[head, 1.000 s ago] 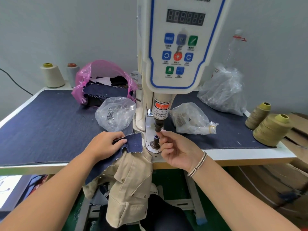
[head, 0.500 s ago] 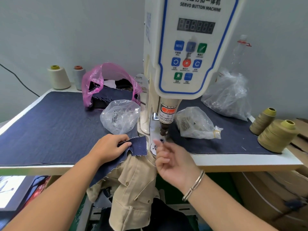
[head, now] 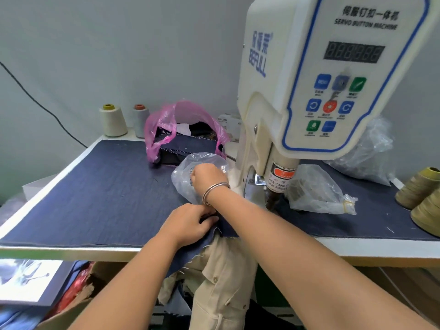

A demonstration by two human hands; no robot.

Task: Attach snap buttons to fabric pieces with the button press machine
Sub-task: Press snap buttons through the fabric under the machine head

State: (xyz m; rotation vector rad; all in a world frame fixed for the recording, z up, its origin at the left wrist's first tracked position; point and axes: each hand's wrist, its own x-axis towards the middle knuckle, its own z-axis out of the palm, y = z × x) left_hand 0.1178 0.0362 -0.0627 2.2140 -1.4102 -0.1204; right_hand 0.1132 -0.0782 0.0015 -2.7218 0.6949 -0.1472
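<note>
**Reaching into the button bag at the press**

A grey wall is backing a white table (head: 357, 246) that is wearing a dark blue cloth cover (head: 95, 198). The cream button press machine (head: 309, 79) is standing toward the table's right half, its plunger (head: 273, 198) hanging just above the front edge.

The left hand (head: 188, 225) is pinching a denim fabric piece (head: 212, 236) at the front edge, beside the machine's base; the piece is draping over the edge onto beige trousers (head: 221, 282) below. The right hand (head: 207, 177), a silver bracelet (head: 214, 191) on its wrist, is crossing over the left and dipping into a clear plastic bag (head: 185, 182) just left of the machine; its fingers are curling inside the bag, but I cannot tell whether they are holding anything.

A pink bag (head: 162, 129) of dark fabric is sitting behind the clear one. Two thread cones (head: 114, 120) are standing at the back left corner, and olive cones (head: 419, 186) are crowding the right edge. Another clear bag (head: 316, 191) is lying right of the plunger.
</note>
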